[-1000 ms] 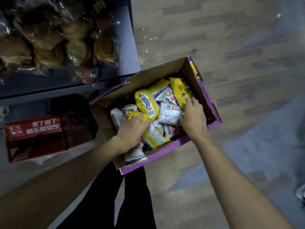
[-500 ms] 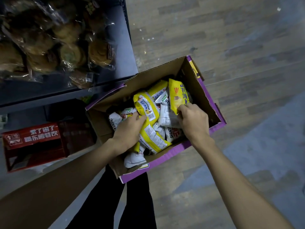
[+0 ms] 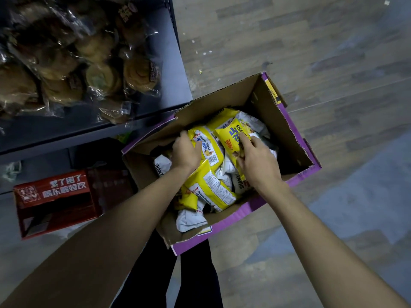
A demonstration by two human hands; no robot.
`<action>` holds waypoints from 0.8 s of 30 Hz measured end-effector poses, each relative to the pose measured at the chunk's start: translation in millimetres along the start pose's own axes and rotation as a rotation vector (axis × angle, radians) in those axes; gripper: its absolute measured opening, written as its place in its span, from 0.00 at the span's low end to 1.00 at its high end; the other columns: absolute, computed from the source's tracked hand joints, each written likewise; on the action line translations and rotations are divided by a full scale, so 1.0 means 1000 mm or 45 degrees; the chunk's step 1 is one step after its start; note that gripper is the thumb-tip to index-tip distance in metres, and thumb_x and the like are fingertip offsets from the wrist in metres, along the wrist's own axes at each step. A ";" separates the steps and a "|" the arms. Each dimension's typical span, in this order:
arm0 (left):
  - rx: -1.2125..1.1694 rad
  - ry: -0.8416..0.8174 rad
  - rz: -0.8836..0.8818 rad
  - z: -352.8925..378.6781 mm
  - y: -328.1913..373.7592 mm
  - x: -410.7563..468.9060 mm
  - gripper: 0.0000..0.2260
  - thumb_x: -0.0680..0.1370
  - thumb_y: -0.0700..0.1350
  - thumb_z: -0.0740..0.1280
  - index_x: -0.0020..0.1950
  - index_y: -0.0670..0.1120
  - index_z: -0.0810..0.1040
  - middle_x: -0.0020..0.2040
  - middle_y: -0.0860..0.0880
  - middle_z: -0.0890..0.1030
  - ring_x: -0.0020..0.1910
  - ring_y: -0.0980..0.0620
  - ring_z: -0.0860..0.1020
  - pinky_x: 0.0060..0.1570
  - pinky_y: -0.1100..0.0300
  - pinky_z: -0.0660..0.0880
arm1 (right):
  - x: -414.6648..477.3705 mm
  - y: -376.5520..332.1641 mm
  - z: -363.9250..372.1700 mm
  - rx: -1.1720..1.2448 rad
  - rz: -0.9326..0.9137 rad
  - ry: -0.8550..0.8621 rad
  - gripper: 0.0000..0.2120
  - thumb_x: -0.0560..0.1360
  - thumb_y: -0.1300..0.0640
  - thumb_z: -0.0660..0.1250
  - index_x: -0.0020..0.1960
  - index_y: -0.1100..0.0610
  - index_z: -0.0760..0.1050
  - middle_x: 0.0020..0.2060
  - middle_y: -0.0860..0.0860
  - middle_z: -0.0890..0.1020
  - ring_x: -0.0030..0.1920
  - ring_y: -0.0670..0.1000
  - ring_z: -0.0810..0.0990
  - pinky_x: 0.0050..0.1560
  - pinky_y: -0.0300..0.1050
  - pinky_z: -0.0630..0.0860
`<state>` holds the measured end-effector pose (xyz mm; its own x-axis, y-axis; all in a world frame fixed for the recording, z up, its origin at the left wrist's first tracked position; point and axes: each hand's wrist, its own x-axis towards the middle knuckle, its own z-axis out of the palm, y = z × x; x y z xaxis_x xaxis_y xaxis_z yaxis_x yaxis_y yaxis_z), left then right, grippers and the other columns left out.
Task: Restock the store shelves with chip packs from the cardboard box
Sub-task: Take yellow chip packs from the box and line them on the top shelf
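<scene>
An open cardboard box (image 3: 287, 132) with purple outer sides stands on the floor in front of me, holding several yellow and white chip packs. My left hand (image 3: 185, 151) is inside it, fingers curled round the edge of a yellow chip pack (image 3: 210, 150). My right hand (image 3: 255, 158) grips another yellow chip pack (image 3: 233, 138) lifted a little above the pile. More yellow packs (image 3: 209, 190) and a white pack (image 3: 191, 220) lie lower in the box.
A dark metal shelf (image 3: 175, 63) at upper left carries clear bags of brown pastries (image 3: 95, 70). Below it a red carton (image 3: 55, 198) with white print sits on the floor. Wood-look floor (image 3: 333, 52) spreads to the right. My dark trouser legs (image 3: 195, 274) show under the box.
Both hands have moved further up into the box. The left hand shifted onto the upper yellow pack, and the right hand raised its yellow pack off the pile.
</scene>
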<state>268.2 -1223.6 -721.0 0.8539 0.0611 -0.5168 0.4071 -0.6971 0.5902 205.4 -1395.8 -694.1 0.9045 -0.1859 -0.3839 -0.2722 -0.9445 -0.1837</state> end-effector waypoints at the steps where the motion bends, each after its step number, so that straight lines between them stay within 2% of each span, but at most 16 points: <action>1: -0.016 0.029 -0.029 0.002 0.004 0.003 0.16 0.79 0.47 0.67 0.62 0.39 0.72 0.60 0.38 0.78 0.60 0.39 0.76 0.56 0.50 0.74 | 0.002 0.001 0.004 -0.013 0.014 -0.031 0.28 0.78 0.54 0.63 0.76 0.52 0.59 0.67 0.58 0.70 0.60 0.64 0.74 0.54 0.56 0.73; 5: -0.153 0.034 -0.203 0.006 0.006 0.018 0.16 0.78 0.50 0.68 0.60 0.41 0.74 0.56 0.40 0.80 0.55 0.40 0.79 0.51 0.51 0.75 | 0.008 0.000 0.014 0.041 0.071 -0.080 0.29 0.80 0.53 0.61 0.78 0.54 0.56 0.71 0.62 0.66 0.64 0.65 0.71 0.61 0.56 0.69; 8: -0.376 -0.001 -0.254 0.003 0.004 0.023 0.09 0.77 0.45 0.71 0.54 0.44 0.75 0.46 0.39 0.81 0.47 0.43 0.80 0.47 0.48 0.78 | 0.010 -0.002 0.018 0.057 0.090 -0.062 0.30 0.79 0.58 0.63 0.78 0.54 0.56 0.71 0.63 0.65 0.65 0.65 0.70 0.63 0.57 0.68; 11: -0.505 -0.053 -0.205 -0.006 0.005 0.014 0.06 0.76 0.41 0.71 0.50 0.44 0.75 0.37 0.48 0.78 0.42 0.48 0.78 0.45 0.52 0.79 | 0.009 -0.005 0.020 0.054 0.103 -0.032 0.32 0.77 0.62 0.64 0.77 0.55 0.56 0.70 0.64 0.66 0.64 0.66 0.70 0.63 0.58 0.69; 13: -0.428 -0.065 -0.065 -0.014 0.007 0.005 0.04 0.75 0.40 0.72 0.48 0.42 0.79 0.39 0.49 0.80 0.43 0.49 0.81 0.46 0.53 0.80 | 0.007 -0.005 0.019 0.082 0.103 -0.032 0.32 0.77 0.61 0.64 0.78 0.55 0.56 0.71 0.65 0.65 0.66 0.66 0.69 0.65 0.58 0.67; 16: -0.197 -0.090 0.165 -0.023 0.012 -0.005 0.03 0.76 0.39 0.71 0.47 0.41 0.82 0.40 0.48 0.83 0.41 0.50 0.82 0.42 0.56 0.79 | 0.006 -0.004 0.017 0.150 0.106 -0.036 0.33 0.75 0.60 0.66 0.77 0.55 0.58 0.70 0.65 0.66 0.66 0.66 0.69 0.65 0.58 0.67; 21: 0.032 -0.276 0.244 -0.035 0.012 0.008 0.07 0.76 0.37 0.67 0.52 0.41 0.82 0.41 0.43 0.83 0.41 0.46 0.82 0.40 0.52 0.81 | 0.004 -0.004 0.013 0.185 0.111 -0.052 0.34 0.74 0.60 0.67 0.77 0.55 0.58 0.70 0.64 0.66 0.67 0.66 0.68 0.65 0.58 0.68; 24: 0.109 -0.366 0.222 -0.041 0.015 0.013 0.09 0.74 0.38 0.71 0.54 0.41 0.82 0.44 0.44 0.82 0.40 0.50 0.80 0.35 0.60 0.76 | 0.003 -0.006 0.014 0.186 0.113 -0.044 0.34 0.75 0.60 0.66 0.77 0.55 0.58 0.70 0.64 0.66 0.68 0.66 0.67 0.67 0.59 0.67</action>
<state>298.3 -1204.1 -693.5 0.7769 -0.2595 -0.5736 0.2243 -0.7372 0.6373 204.9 -1387.2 -706.8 0.8635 -0.2554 -0.4349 -0.3980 -0.8748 -0.2764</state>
